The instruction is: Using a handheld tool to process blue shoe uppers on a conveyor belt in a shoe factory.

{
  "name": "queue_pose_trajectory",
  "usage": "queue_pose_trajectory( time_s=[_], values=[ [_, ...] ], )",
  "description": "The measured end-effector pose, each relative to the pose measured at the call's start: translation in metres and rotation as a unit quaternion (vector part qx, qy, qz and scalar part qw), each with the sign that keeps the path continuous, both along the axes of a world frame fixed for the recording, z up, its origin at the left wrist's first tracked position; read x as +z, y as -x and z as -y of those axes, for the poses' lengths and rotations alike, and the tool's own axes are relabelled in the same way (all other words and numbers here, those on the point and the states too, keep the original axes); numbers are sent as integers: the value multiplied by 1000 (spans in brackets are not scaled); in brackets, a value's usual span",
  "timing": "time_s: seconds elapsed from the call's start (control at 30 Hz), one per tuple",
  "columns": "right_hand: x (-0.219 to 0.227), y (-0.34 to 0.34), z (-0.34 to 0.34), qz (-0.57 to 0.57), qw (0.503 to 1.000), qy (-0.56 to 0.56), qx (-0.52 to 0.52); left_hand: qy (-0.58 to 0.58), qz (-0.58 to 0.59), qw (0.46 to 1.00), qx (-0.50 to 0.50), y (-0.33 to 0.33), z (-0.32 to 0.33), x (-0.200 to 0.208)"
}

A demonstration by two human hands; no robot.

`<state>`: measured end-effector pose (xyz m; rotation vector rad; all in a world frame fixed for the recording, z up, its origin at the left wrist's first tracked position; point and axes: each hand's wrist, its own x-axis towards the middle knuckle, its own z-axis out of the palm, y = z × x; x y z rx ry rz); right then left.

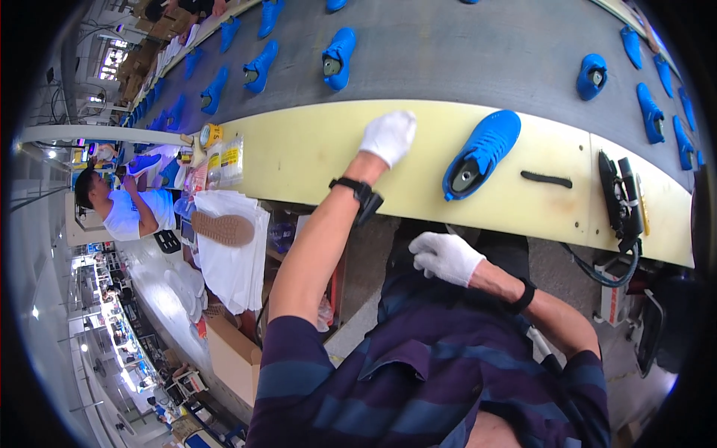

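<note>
My left hand (388, 136), in a white glove, rests as a closed fist on the pale yellow bench (314, 153), with nothing visible in it. A blue shoe (482, 153) on a last lies on the bench just to its right, apart from the hand. My right hand (446, 256), also in a white glove, is held low against my striped shirt below the bench edge, its fingers loosely apart and holding nothing. I wear a black band on each wrist.
A grey conveyor belt (448, 52) beyond the bench carries several blue shoes (337, 58). A black brush (546, 178) and a black corded tool (620, 198) lie on the bench at right. At left are white sheets with a brown sole (222, 228), a cardboard box (235, 358) and a co-worker (123, 209).
</note>
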<state>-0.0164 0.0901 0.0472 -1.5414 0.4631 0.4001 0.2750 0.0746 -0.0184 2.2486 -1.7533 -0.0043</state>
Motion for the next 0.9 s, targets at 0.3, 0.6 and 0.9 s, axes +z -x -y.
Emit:
queue_pose_trajectory(
  time_s=[0.3,0.6,0.9],
  values=[
    [11,65,79,-7,977,-15,-214,42,-300,952,42,79,8,11],
    [14,94,130,-27,952,91,-290,69,-449,891,17,107,11,30],
    [14,122,161,-42,935,152,-317,-35,-253,966,34,150,11,41]
  ],
)
